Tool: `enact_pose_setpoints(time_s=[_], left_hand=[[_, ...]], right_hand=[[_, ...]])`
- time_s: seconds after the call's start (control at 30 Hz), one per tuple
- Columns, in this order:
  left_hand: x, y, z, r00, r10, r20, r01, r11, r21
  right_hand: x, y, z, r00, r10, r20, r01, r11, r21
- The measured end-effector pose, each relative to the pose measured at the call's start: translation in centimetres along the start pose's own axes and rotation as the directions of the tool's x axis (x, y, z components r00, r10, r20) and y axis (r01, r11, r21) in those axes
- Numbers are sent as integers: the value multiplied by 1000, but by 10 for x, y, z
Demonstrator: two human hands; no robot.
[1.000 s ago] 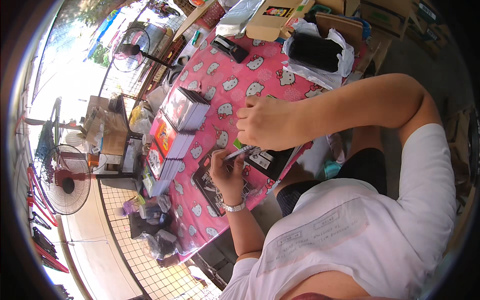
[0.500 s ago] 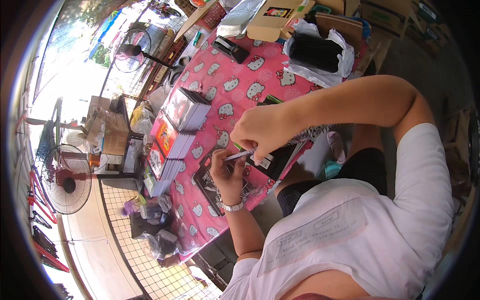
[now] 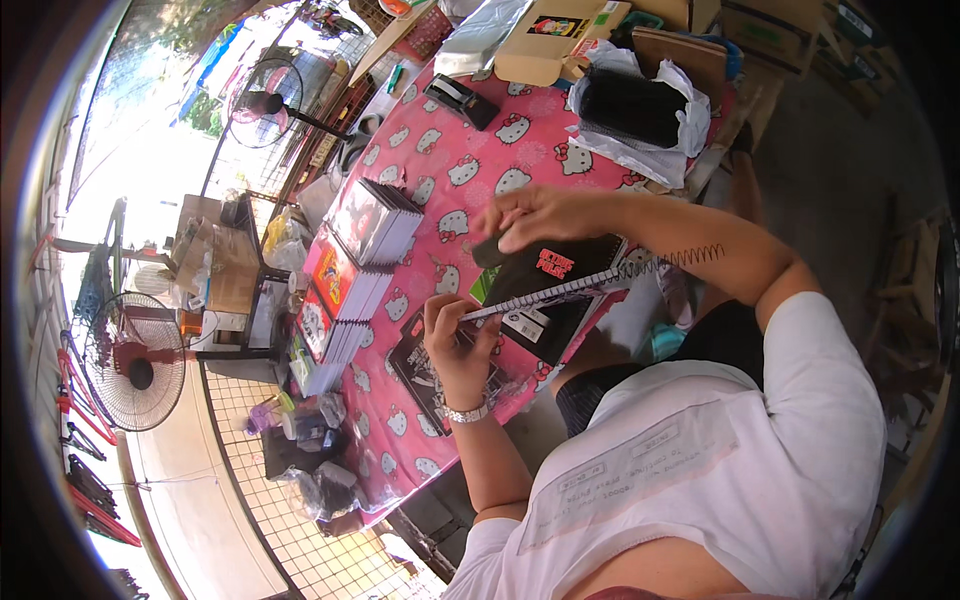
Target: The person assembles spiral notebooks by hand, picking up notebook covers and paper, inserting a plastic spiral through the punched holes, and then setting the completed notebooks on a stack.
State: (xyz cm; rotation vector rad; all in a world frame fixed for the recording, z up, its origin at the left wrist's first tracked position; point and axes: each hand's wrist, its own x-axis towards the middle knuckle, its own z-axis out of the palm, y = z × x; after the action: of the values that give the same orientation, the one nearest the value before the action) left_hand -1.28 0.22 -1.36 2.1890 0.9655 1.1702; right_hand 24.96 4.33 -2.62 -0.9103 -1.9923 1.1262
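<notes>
I see the left hand (image 3: pixel 458 345) low in the middle of the frame, its grip pinched on the near end of a black notebook (image 3: pixel 545 285) with a red-and-white patch on its cover. The right hand (image 3: pixel 535 215) sits just above it, fingers curled and pressed onto a small dark object at the notebook's upper edge; I cannot tell what that object is, since the view there is too cramped. A wire spiral (image 3: pixel 680 262) runs from the notebook's long edge out to the right, across the right forearm, with a good length of it free of the pages. By my reading the binding is only partly seated: one stretch lies along the edge, the rest has yet to be worked in. The notebook is held just above the desk (image 3: pixel 450 160), which wears a pink cartoon-cat cloth. Left of the hands stand stacks of finished-looking books (image 3: pixel 350 270), which suggests several are done. A flat dark booklet (image 3: pixel 425 365) lies under the left hand.
</notes>
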Motion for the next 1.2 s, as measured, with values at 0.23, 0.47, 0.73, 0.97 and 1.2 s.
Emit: enact_pose_setpoints(time_s=[0.23, 0.47, 0.73, 0.97, 1.2], left_hand=[[7, 9, 6, 999, -35, 1, 35, 999, 13], [11, 5, 9, 998, -68, -7, 67, 993, -97], [6, 2, 7, 955, -279, 103, 296, 855, -426], [2, -7, 6, 957, -268, 115, 289, 821, -493], [4, -6, 4, 958, -281, 56, 269, 817, -510]], right_hand=[[-11, -50, -24, 975, -68, 212, -33, 896, 442], [3, -59, -30, 970, -104, 218, 48, 968, 247], [15, -56, -20, 980, -105, 170, 45, 945, 324], [27, -52, -17, 944, -121, 306, 4, 934, 358], [42, -31, -11, 965, -37, 259, 25, 999, 47]])
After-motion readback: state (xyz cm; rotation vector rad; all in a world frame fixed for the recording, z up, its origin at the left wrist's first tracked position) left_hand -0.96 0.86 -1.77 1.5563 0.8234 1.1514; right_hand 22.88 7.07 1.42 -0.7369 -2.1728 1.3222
